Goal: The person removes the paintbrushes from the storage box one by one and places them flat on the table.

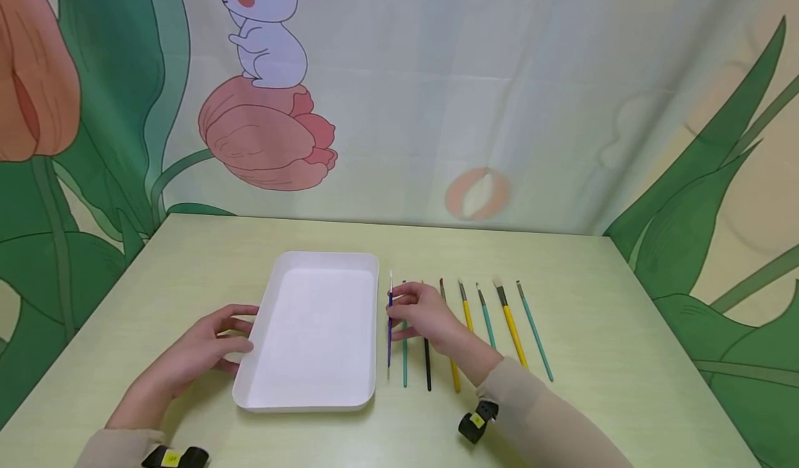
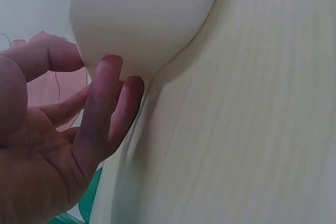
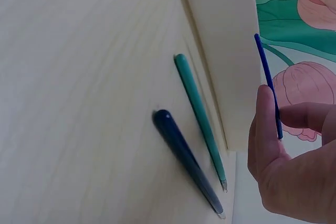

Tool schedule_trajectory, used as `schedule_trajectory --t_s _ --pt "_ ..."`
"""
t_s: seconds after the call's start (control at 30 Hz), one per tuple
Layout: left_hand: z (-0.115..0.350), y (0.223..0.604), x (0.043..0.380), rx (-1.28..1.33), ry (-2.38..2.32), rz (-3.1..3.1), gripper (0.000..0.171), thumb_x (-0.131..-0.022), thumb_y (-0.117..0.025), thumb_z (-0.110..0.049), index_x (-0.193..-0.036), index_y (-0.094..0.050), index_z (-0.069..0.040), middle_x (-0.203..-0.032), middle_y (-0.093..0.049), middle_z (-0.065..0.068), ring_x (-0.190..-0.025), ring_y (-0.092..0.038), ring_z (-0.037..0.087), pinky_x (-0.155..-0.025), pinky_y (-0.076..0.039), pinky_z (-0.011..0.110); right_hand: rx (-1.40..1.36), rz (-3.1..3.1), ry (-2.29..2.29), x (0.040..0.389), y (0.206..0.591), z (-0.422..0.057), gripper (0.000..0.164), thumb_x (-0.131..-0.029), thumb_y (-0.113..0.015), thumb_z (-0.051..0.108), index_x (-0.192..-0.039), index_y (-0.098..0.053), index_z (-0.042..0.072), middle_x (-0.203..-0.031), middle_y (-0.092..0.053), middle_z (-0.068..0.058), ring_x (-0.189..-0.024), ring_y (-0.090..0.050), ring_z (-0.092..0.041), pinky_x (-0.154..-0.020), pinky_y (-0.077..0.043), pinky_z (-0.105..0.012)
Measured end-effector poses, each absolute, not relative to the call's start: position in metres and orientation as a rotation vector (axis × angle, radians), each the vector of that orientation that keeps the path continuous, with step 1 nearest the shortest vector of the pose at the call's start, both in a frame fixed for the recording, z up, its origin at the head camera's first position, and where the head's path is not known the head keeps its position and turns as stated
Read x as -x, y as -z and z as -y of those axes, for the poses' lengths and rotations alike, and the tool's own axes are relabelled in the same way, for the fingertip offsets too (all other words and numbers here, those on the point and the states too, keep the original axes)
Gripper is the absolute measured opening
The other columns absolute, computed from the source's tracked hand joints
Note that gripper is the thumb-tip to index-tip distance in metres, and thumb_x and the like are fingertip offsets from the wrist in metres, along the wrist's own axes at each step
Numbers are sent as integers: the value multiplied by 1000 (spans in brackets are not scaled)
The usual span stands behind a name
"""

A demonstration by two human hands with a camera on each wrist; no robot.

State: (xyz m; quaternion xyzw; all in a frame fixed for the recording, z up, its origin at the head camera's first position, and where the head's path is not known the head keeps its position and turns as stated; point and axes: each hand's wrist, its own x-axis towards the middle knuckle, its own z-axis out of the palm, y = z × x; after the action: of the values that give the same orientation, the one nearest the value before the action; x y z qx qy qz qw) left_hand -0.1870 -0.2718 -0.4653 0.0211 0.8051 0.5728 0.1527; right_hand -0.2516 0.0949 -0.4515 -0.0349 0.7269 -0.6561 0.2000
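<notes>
A thin blue paintbrush [image 1: 390, 322] is pinched between the thumb and fingers of my right hand [image 1: 431, 317], beside the right wall of a white tray [image 1: 324, 336]. In the right wrist view the blue brush [image 3: 266, 66] is raised above the table, its shaft crossing my fingers. My left hand [image 1: 209, 343] is at the tray's left side, fingers spread. The left wrist view has its fingertips resting against the tray's outer wall [image 2: 142, 24]. Under the right hand lie a teal paintbrush [image 3: 199, 111] and a dark-handled paintbrush [image 3: 181, 145], partly covered in the head view.
To the right, more brushes lie in a row, among them a yellow one [image 1: 513, 329] and a teal one [image 1: 535, 333]. The pale wooden table [image 1: 624, 385] ends at a printed curtain [image 1: 399, 107] behind. The right forearm crosses over several brush handles.
</notes>
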Motion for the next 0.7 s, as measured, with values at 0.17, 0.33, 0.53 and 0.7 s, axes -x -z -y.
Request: schedule_trajectory --t_s 0.17,0.33,0.53,0.7 --pt "273 464 187 -46 -1638 -2317 66 -95 -67 -8 -153 -35 1 -134 -51 27 -104 -62 31 -75 -61 41 88 -2070 1796 254 455 -93 42 -97 -66 0 -136 -52 -8 -110 -61 -17 -85 -68 -23 -68 -64 -38" --pt "273 462 186 -43 -1639 -2317 66 -95 -67 -8 -153 -36 1 -134 -51 27 -104 -62 31 -75 -61 41 93 -2138 1731 255 458 -89 39 -96 -67 -1 -133 -54 -7 -107 -62 -17 -82 -69 -24 -66 -63 -37" --pt "274 463 186 -47 -1633 -2313 67 -96 -67 -9 -153 -34 1 -135 -50 28 -104 -63 30 -74 -61 41 102 -2234 1658 254 460 -85 39 -95 -68 0 -131 -56 -6 -105 -62 -15 -78 -69 -22 -65 -63 -35" --pt "273 463 186 -31 -1637 -2312 67 -95 -67 -9 -153 -35 0 -135 -51 27 -104 -63 31 -75 -61 41 109 -2280 1614 255 461 -81 37 -95 -69 2 -130 -57 -3 -103 -63 -14 -75 -70 -23 -64 -63 -33"
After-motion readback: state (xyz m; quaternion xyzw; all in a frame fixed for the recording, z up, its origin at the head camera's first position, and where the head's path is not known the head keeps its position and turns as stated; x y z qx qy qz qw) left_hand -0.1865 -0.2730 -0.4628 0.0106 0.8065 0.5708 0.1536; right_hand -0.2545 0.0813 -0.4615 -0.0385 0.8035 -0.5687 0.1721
